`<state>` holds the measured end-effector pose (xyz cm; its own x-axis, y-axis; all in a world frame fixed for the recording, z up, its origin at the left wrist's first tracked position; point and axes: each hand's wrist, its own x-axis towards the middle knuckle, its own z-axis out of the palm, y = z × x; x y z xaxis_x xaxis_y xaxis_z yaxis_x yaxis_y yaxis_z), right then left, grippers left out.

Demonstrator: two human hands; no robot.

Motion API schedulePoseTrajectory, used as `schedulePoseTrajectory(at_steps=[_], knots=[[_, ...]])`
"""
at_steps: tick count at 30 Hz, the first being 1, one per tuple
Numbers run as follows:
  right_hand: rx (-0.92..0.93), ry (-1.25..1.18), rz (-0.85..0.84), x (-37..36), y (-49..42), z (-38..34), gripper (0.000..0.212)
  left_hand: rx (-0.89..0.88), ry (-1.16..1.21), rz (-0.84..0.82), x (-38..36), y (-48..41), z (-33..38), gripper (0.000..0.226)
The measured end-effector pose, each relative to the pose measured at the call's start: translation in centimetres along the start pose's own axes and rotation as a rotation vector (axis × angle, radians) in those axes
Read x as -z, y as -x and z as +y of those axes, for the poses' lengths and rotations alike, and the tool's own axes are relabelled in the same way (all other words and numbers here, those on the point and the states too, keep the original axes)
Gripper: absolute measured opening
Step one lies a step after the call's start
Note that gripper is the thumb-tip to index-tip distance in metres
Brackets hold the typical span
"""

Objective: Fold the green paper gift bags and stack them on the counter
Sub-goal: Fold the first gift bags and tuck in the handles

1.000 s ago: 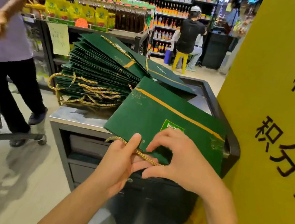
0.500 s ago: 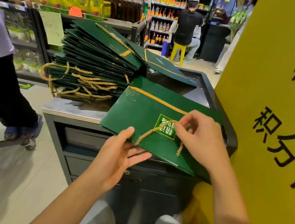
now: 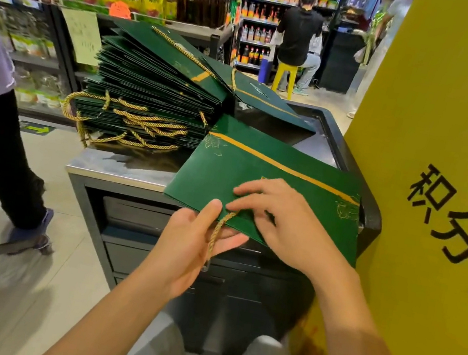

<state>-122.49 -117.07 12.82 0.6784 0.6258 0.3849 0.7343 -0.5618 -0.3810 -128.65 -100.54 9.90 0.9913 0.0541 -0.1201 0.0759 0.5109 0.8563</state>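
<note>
Most of the work looked done: a tall stack of flattened bags [image 3: 154,91] sat on the far left of the desk [image 3: 115,169], gold cords spilling from its near side and its top few bags lying tilted toward the right. The green gift bag [image 3: 259,166] I was handling lay flat over the desk's near right edge, not yet on the stack. My left hand [image 3: 194,233] pinched its near edge, thumb on top and the other fingers [image 3: 231,236] underneath, with the cord handle [image 3: 217,230] dangling across them. My right hand [image 3: 290,224] lay spread on the bag's face. I could not tell whether its thumb gripped the cord or only pressed it. That hand hid the bag's logo, and whether more unfolded bags remained was out of view.
</note>
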Motion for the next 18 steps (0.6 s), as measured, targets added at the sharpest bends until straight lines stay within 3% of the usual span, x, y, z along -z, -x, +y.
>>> schedulePoseTrajectory(at_steps=[3,8,13,18], knots=[[-0.018,-0.017,-0.023,-0.2,0.0,0.0,0.017,0.029,0.011,0.004,0.2,0.0,-0.1,0.029],[-0.113,-0.104,0.031,0.1,0.1,0.6,0.001,0.05,0.104,-0.018,0.5,0.0,-0.3,0.031],[-0.235,-0.29,0.184,0.2,-0.5,1.5,0.02,0.026,0.079,-0.008,0.8,0.0,-0.6,0.027],[-0.232,-0.29,0.12,-0.3,-1.6,2.5,0.047,-0.01,-0.129,0.003,1.9,0.0,-1.0,0.027]])
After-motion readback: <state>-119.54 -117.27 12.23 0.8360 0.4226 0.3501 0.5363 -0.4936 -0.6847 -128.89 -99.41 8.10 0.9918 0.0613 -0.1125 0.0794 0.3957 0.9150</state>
